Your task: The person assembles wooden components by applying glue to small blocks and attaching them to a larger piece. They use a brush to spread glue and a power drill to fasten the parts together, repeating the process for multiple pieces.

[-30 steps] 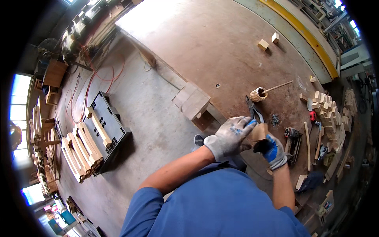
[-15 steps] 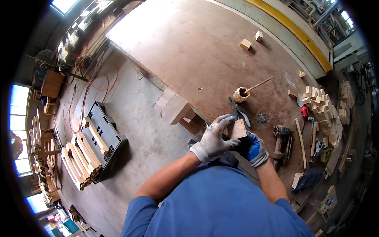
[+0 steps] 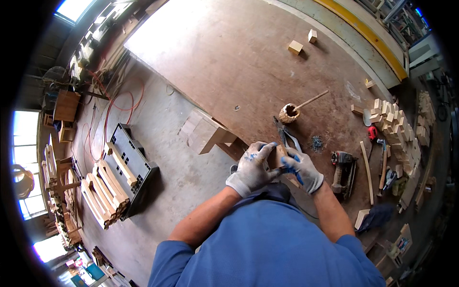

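Both of my hands wear pale work gloves with blue on the fingers. My left hand (image 3: pixel 253 165) and my right hand (image 3: pixel 304 171) are closed on a small wooden block (image 3: pixel 281 156), held between them at the table's near edge. Fingers cover much of the block. Just beyond it lie dark-jawed pliers (image 3: pixel 284 133) with pale handles. A pot crusted with tan residue (image 3: pixel 289 114) stands farther off, a wooden stick (image 3: pixel 313 99) leaning out of it. Small bluish bits (image 3: pixel 316 143) are heaped on the table right of the pliers.
A nail gun (image 3: pixel 341 174) lies to the right, near a thin wood strip (image 3: pixel 367 172), a hammer (image 3: pixel 383 170) and stacked blocks (image 3: pixel 399 126). Two blocks (image 3: pixel 295 47) sit at the far side. Curved wooden pieces (image 3: pixel 103 196) rest on a black pallet (image 3: pixel 136 165) on the left floor.
The block has turned in my hands and now shows a narrower side. My right hand has rolled over so its glove back faces up.
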A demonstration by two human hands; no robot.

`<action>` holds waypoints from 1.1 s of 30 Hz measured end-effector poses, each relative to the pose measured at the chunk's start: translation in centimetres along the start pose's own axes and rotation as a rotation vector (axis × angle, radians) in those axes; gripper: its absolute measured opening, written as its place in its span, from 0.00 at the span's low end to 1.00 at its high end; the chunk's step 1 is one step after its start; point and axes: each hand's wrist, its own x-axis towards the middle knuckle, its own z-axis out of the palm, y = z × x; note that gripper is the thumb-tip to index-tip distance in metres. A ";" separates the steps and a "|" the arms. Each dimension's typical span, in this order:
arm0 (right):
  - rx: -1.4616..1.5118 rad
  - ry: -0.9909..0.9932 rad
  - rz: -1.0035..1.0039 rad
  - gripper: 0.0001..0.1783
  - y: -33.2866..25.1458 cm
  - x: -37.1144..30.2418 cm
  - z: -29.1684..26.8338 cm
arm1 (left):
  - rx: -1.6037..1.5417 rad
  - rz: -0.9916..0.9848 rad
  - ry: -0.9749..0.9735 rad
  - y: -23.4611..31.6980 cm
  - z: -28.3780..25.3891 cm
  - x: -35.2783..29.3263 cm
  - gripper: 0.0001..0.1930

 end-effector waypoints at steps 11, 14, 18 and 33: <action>-0.544 0.217 -0.096 0.18 4.0 5.2 0.7 | -0.016 -0.185 -0.056 -1.1 0.2 -2.3 0.34; -0.231 0.273 0.082 0.22 6.5 7.5 0.4 | -0.061 -0.181 -0.062 -1.8 0.1 -2.9 0.34; -0.482 0.130 0.041 0.22 4.3 5.9 1.1 | -0.029 -0.202 -0.037 -2.6 0.0 -3.3 0.34; -0.756 0.179 -0.224 0.23 4.7 5.4 2.6 | 0.026 -0.180 0.067 -3.3 0.8 -3.6 0.34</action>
